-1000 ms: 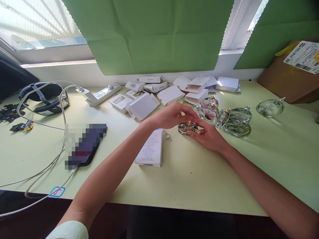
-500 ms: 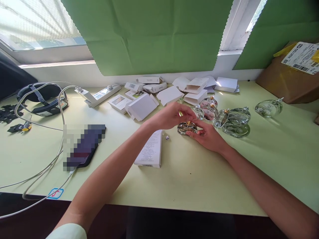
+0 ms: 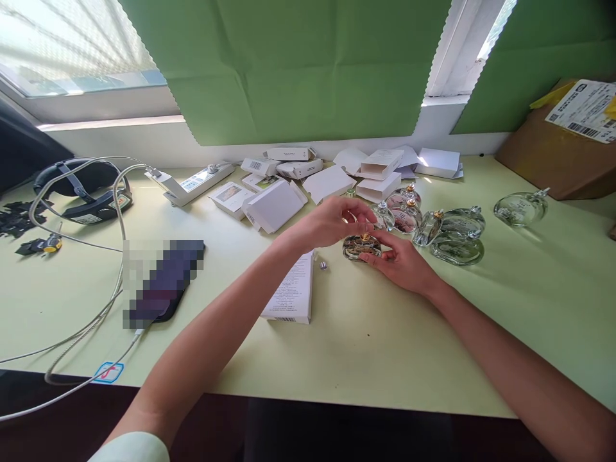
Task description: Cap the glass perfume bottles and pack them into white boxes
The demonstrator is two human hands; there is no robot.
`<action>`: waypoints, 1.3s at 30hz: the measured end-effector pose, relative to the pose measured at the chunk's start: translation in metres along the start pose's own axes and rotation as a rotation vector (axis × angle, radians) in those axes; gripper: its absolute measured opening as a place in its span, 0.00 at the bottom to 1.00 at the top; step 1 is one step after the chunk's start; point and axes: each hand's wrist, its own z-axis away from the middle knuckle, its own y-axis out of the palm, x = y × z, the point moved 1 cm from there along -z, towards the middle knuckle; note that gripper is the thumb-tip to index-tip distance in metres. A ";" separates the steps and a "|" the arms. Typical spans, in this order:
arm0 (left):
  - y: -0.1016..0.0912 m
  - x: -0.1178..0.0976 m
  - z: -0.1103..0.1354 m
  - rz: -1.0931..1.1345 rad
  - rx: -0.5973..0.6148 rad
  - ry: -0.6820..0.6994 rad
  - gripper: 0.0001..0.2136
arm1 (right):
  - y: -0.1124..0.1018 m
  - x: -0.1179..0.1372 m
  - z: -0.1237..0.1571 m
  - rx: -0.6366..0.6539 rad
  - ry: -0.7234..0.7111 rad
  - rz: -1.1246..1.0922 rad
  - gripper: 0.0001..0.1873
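A squat, round glass perfume bottle (image 3: 354,249) with a gold-coloured neck rests on the table. Around its right side, the fingers of my right hand (image 3: 402,260) grip it. Just above the neck, my left hand (image 3: 332,223) is closed with thumb and fingertips together; whatever they pinch is hidden. Left of the bottle lie a small shiny metal cap (image 3: 323,265) and a white printed box (image 3: 293,292), partly covered by my left forearm. Several more glass perfume bottles (image 3: 462,223) sit close together behind and right of my right hand.
Several white cartons (image 3: 274,205) are heaped along the wall. One more bottle (image 3: 520,209) stands apart near a brown cardboard box (image 3: 553,157). On the left are a power strip (image 3: 195,185), a phone (image 3: 168,289), loose cables (image 3: 118,250) and a black headset (image 3: 91,205).
My left hand's fingers have shifted slightly over the bottle's neck, and a gold-coloured glint between them no longer shows. The right hand and the bottle stay in place.
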 end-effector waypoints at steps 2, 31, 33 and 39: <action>0.000 0.001 0.000 0.025 0.006 -0.015 0.10 | 0.000 0.000 0.000 -0.001 -0.008 -0.001 0.28; -0.003 -0.009 0.002 -0.031 0.054 -0.099 0.09 | 0.000 -0.003 0.000 0.025 0.011 -0.012 0.27; -0.003 -0.009 0.003 -0.034 0.052 -0.101 0.10 | 0.000 -0.003 0.000 0.023 0.011 -0.005 0.27; -0.004 -0.006 0.003 -0.025 0.064 -0.119 0.11 | 0.001 -0.003 -0.001 0.012 0.002 0.007 0.28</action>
